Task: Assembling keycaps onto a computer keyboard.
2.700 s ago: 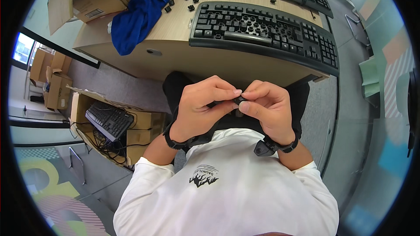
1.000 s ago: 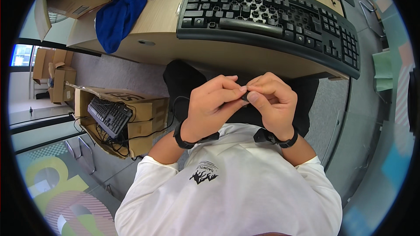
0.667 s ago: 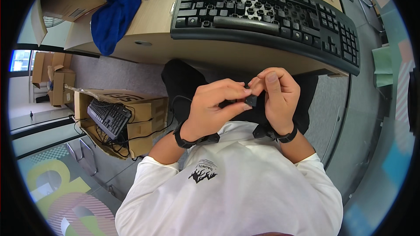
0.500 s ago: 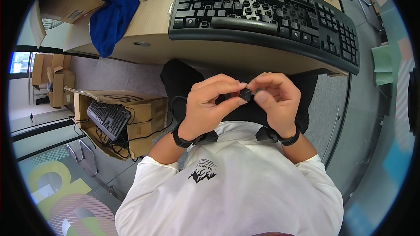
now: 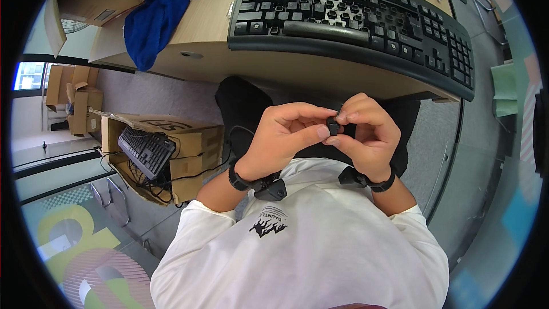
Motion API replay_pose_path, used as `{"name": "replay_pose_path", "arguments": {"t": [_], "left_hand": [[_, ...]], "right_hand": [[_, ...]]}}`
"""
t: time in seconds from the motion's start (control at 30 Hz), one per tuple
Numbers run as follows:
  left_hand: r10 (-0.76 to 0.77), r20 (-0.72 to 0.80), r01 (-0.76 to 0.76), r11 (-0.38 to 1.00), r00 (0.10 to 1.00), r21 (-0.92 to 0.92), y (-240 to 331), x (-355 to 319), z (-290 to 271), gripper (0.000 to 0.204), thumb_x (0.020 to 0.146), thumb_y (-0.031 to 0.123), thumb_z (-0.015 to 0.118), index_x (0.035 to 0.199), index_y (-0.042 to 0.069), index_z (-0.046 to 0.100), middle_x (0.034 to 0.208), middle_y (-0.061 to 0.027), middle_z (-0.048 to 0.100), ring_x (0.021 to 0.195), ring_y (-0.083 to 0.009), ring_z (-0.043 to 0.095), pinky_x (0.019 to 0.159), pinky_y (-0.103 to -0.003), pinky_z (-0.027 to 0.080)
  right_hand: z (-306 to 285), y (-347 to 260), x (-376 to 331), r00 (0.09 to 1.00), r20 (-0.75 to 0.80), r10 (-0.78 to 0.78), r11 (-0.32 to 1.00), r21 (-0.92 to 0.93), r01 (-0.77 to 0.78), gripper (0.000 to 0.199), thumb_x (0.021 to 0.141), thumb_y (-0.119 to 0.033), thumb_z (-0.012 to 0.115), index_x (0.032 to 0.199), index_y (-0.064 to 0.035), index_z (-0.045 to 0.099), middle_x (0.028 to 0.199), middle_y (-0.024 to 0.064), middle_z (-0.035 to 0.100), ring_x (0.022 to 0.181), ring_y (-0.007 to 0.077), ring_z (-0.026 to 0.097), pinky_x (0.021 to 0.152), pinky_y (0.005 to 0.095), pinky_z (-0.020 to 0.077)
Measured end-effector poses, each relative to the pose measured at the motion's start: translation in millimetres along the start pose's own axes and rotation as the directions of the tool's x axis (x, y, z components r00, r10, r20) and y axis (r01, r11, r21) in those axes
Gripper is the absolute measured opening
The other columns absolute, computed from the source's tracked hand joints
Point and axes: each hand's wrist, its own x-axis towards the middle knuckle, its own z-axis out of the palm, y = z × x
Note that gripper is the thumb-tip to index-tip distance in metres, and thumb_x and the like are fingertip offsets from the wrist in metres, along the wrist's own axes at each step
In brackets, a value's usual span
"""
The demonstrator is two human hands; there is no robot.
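One small black plastic keycap (image 5: 332, 128) is held over lap, clamped betw. L hand (image 5: 280, 134) thumb & index; R hand (image 5: 374, 144) fingertips at its edge, can't tell if clamped. Large black plastic keyboard (image 5: 326, 33), some keys missing, sits on pale wood-grain desk (image 5: 214, 20) w/ dark blue cloth (image 5: 159, 17) to left.

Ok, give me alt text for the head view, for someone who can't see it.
A left hand and right hand pinch a small black keycap. Beyond them, a partly stripped black keyboard lies on a desk, right of a blue cloth.
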Motion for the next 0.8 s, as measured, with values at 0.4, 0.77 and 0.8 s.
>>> {"name": "replay_pose_path", "arguments": {"t": [0.4,0.77,0.8], "left_hand": [[0.055,0.098,-0.041,0.990,0.994,-0.134,-5.6,2.0,0.4,0.021,0.099,-0.005,0.071,0.119,-0.003,0.076,0.109,-0.0094,0.072,0.098,-0.0137,0.067,0.088,-0.029,0.056],[-0.090,0.088,0.073,0.981,0.992,0.181,13.0,3.5,11.0,0.026,0.096,-0.005,0.074,0.122,-0.005,0.077,0.106,-0.0070,0.071,0.092,-0.0100,0.066,0.082,-0.024,0.053],[0.015,0.051,-0.025,0.980,0.999,0.197,7.0,4.2,8.3,0.026,0.096,-0.006,0.073,0.121,-0.005,0.077,0.105,-0.0068,0.071,0.093,-0.0101,0.067,0.082,-0.024,0.055]], "right_hand": [[-4.1,-4.5,-7.7,0.991,0.071,0.114,0.993,0.002,-0.114,0.029,0.079,0.002,0.090,0.106,-0.0018,0.080,0.102,0.0091,0.070,0.090,0.0169,0.067,0.076,0.0279,0.0540],[-15.6,7.8,-7.4,0.990,-0.140,0.017,0.993,0.119,-0.001,0.016,0.100,0.001,0.068,0.084,0.0003,0.065,0.069,0.0099,0.069,0.064,0.0196,0.065,0.077,0.0385,0.0583],[-18.9,8.2,-7.8,0.997,-0.077,0.021,0.988,0.154,-0.009,0.015,0.098,0.002,0.067,0.084,-0.0012,0.064,0.075,0.0116,0.071,0.071,0.0200,0.068,0.077,0.0370,0.0577]]}}
